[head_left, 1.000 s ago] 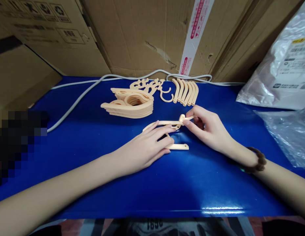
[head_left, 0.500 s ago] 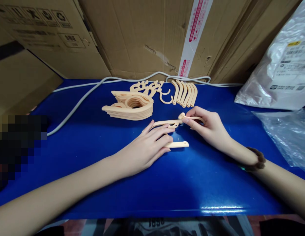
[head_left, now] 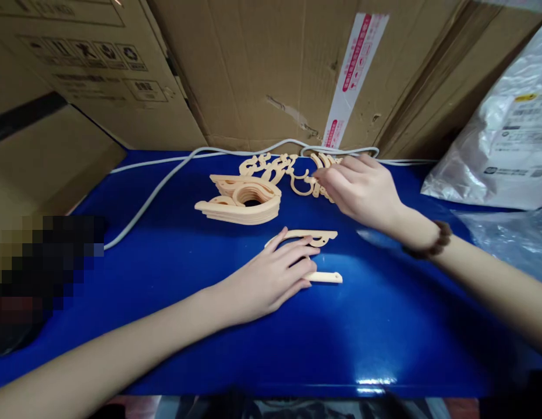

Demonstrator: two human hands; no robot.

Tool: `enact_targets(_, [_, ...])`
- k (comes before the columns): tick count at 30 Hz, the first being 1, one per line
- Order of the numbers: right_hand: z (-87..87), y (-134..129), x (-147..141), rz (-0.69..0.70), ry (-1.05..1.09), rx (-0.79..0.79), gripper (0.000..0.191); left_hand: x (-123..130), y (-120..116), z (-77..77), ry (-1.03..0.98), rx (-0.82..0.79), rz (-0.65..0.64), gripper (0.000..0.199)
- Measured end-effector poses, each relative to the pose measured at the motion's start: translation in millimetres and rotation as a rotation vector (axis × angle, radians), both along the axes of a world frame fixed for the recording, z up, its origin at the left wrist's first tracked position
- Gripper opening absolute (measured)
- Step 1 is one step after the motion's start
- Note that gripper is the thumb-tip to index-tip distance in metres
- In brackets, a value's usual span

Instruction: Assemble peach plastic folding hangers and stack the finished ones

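Note:
My left hand (head_left: 275,276) lies over a beige plastic hanger body (head_left: 325,277), holding it on the blue table, with its fingers partly curled across. Two ends of the body stick out to the right of the fingers. At the back, my right hand (head_left: 362,186) is over a row of curved hanger arms (head_left: 316,160), its fingers pinched together. What they hold, if anything, is hidden. Just left of those fingertips lies a hanger hook (head_left: 300,185). A stack of hanger bodies (head_left: 244,214) sits behind my left hand, and several more hooks (head_left: 253,164) lie beyond it.
A white cable (head_left: 152,201) runs along the back and left of the blue table (head_left: 271,361). Cardboard boxes (head_left: 236,70) stand behind it. On the right are a white plastic package (head_left: 506,145) and a clear bag (head_left: 515,238). A pixelated dark shape (head_left: 48,279) is at left.
My right hand has moved up and back from the hanger body to the row of arms. The curved arm it held no longer shows by the body. My left hand stays on the body.

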State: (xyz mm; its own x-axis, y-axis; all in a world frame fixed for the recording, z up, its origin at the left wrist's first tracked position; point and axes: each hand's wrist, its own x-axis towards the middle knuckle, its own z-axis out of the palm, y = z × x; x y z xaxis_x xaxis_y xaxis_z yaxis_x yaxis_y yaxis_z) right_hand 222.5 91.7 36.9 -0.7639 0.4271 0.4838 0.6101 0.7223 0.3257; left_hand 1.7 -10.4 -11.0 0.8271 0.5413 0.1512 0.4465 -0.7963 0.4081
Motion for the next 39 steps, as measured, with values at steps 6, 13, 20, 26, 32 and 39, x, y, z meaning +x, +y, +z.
enact_targets(6, [-20.7,55,-18,0.156,-0.232,-0.096,0.030,0,0,-3.1,0.002,0.014,-0.008,0.024])
enact_targets(13, [-3.0,76,-38,0.042,-0.116,-0.239,0.029,-1,1,-2.7,-0.013,0.011,-0.008,0.025])
enact_targets(20, [-4.3,105,-78,0.087,-0.336,-0.300,0.029,-2,0,-3.5,-0.027,0.020,-0.005,0.027])
enact_targets(26, [2.6,104,-96,0.171,-0.517,-0.176,0.021,-2,0,-3.7,-0.023,0.034,0.003,0.027])
enact_targets(32, [8.3,105,-103,0.250,-0.633,-0.063,0.021,-2,2,-2.5,-0.023,0.038,0.008,0.026])
enact_targets(39, [14.9,100,-106,0.247,-0.715,-0.104,0.025,-3,2,-0.1,-0.069,0.024,0.010,0.025])
